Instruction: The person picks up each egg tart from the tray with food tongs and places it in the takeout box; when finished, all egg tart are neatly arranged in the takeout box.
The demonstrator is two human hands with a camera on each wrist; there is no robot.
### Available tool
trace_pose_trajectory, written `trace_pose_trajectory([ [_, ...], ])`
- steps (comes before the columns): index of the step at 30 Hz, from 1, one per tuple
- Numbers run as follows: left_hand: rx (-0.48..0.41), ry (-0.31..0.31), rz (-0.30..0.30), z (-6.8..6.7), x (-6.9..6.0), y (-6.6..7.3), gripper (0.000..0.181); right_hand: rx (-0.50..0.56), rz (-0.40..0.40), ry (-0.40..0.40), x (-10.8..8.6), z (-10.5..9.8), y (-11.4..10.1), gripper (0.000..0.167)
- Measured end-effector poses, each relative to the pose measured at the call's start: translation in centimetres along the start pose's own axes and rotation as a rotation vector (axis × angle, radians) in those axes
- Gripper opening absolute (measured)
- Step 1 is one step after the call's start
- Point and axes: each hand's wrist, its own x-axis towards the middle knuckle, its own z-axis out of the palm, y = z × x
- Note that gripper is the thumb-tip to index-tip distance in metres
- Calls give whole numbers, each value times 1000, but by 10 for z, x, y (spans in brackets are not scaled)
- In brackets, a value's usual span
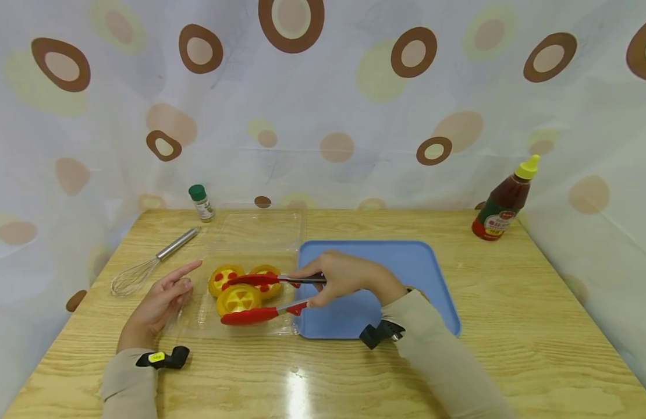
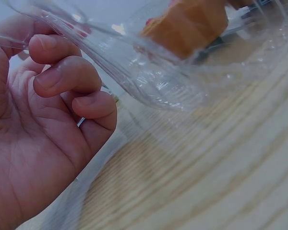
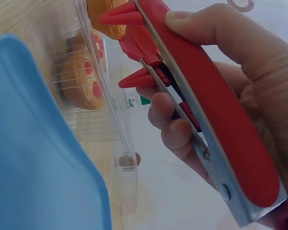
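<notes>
A clear plastic box [image 1: 252, 228] lies with its lid folded back. Inside are two round pastries with red dots, one at left [image 1: 218, 280] and one at right [image 1: 269, 291], and in front a yellow pastry with a triangle pattern [image 1: 240, 299]. My right hand [image 1: 349, 276] grips red tongs [image 3: 216, 115], whose spread ends lie on either side of the patterned pastry. At the box's left side, my left hand [image 1: 158, 302] holds the plastic edge [image 2: 134, 86]; its index finger points forward and other fingers are curled. The exact contact is partly hidden by reflections.
The blue tray [image 1: 396, 250] stands against the box's right side; something yellow [image 1: 418, 292] on it is mostly behind my right wrist. A whisk [image 1: 155, 262] and a green-capped jar [image 1: 201, 203] are at left, a sauce bottle [image 1: 503, 203] at back right.
</notes>
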Motion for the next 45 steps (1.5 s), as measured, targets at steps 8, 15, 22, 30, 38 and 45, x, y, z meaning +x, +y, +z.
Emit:
trace_pose_trajectory([
  [8, -5, 8, -1, 0, 0, 0, 50, -6, 25, -27, 16, 3, -3, 58],
  [15, 7, 15, -10, 1, -2, 1, 51, 11, 40, -47, 28, 7, -3, 57],
  [22, -14, 21, -6, 1, -2, 4, 50, 17, 57, -58, 37, 12, -2, 58],
  [30, -7, 20, -10, 1, -2, 3, 50, 27, 56, -59, 42, 17, -3, 58],
  [38, -19, 13, -21, 0, -1, 0, 50, -18, 67, -57, 45, 20, -7, 58],
  [45, -11, 23, -26, 1, -1, 0, 50, 2, 93, -73, 49, 21, -11, 58],
])
